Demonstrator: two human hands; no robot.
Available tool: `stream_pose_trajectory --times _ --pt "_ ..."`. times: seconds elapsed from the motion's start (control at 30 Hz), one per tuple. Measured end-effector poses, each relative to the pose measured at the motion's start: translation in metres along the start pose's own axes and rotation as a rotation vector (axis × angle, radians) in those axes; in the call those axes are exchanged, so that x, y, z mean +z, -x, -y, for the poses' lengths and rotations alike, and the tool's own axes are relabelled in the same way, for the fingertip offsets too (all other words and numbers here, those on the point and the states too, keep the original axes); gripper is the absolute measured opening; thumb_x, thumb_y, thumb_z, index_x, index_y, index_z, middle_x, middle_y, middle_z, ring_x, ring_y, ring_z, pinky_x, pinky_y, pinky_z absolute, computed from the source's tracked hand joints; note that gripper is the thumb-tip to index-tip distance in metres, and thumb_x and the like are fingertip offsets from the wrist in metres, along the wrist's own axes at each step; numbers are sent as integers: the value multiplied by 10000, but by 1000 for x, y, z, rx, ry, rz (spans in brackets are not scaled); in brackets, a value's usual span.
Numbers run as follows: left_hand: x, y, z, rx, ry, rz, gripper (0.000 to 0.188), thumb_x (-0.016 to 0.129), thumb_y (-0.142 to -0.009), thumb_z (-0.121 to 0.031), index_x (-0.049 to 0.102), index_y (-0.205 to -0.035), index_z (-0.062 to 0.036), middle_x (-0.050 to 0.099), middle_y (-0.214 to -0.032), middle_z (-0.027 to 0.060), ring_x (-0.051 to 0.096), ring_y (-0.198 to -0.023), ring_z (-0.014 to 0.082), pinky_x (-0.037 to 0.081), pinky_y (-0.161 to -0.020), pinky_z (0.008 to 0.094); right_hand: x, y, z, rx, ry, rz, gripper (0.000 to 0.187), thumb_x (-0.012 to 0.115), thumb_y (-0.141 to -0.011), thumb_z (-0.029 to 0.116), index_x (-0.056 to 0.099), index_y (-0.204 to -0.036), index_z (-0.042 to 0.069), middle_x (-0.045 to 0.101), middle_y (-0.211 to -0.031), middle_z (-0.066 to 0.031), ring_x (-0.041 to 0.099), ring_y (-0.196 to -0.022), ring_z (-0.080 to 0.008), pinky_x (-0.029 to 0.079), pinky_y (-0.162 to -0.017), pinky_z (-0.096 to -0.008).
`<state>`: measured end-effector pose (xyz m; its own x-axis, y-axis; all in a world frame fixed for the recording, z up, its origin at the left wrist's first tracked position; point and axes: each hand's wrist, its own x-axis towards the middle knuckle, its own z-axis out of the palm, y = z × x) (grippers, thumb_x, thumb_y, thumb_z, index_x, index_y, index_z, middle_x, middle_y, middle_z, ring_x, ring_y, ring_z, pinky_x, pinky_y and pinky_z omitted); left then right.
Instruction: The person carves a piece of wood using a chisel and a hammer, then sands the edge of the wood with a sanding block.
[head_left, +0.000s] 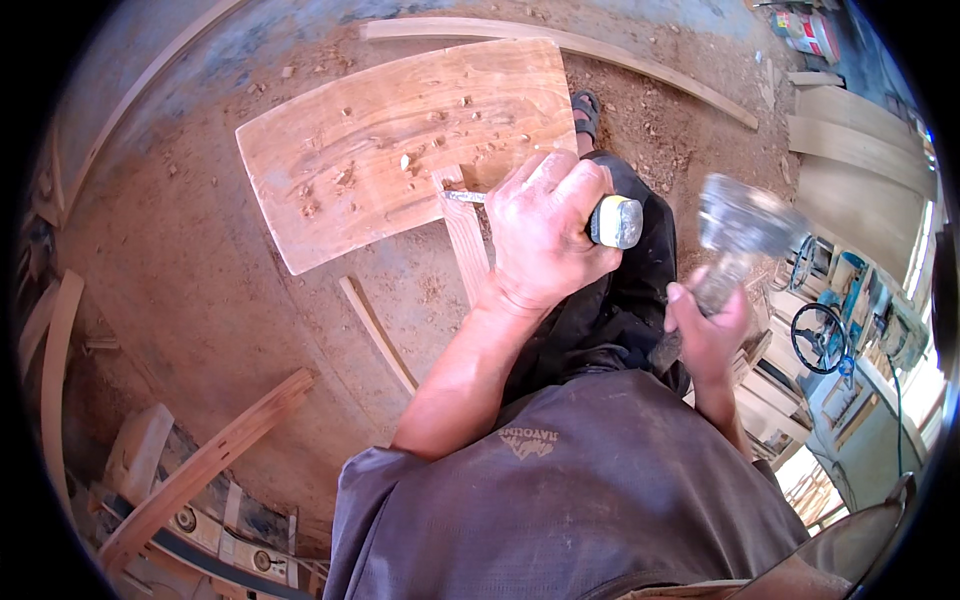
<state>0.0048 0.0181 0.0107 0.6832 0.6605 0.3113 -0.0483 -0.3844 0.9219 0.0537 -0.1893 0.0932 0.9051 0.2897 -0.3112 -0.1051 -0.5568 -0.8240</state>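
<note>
My left hand (pixel 548 225) is closed around a chisel (pixel 617 222). The chisel's butt end points right, and its metal blade runs left onto a narrow wooden strip (pixel 466 243). A small dark recess shows in the strip beside the blade tip. The strip's far end lies on a broad wooden board (pixel 370 110) scattered with chips. To the right, my right hand (pixel 712 322) grips the handle of a hammer (pixel 748 218). The hammer's head is raised, apart from the chisel, and smeared by motion.
Shavings cover the floor (pixel 190 270). Long wooden pieces lie beyond the board, including a curved strip (pixel 600 52). A reddish beam (pixel 210 465) slants at lower left. On the right stand a machine with a black handwheel (pixel 818 338) and pale panels (pixel 860 170).
</note>
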Motion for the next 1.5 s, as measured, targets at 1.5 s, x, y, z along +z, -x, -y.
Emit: stream_pose_trajectory --times 1.5 --pt "-58 8 43 -170 331 274 193 769 -912 -175 623 -883 -52 607 -824 38 539 -737 138 425 -652 325 35 -47 88 -912 780 425 295 669 -832 93 497 -1064 36 627 -723 -81 690 -599 -255 504 -491 -375"
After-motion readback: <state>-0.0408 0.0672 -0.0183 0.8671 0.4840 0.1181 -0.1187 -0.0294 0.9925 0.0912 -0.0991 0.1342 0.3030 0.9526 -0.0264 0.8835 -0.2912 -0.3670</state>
